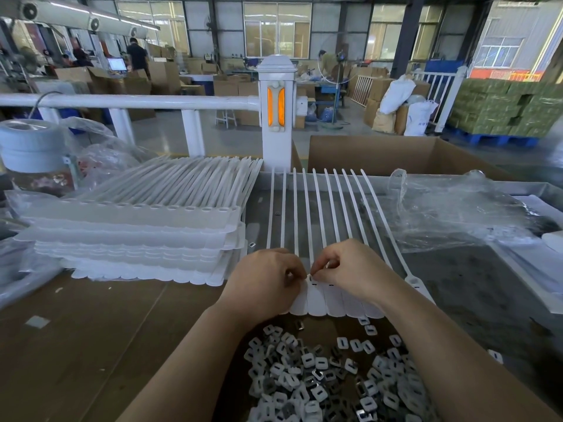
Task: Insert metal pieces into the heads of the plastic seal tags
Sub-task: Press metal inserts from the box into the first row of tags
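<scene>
Fingertips of both hands — left hand (268,277), right hand (350,269) — pinch together over the tag strip (316,303); what they pinch is hidden — seat each piece squarely.

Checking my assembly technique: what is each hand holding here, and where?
Both the left hand and right hand pinch at the head of the white plastic seal tag strip; any metal piece between the fingers is hidden.

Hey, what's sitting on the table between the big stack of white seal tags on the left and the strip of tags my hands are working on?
In the head view, one small loose metal piece lies between the stack and the strip.
</scene>
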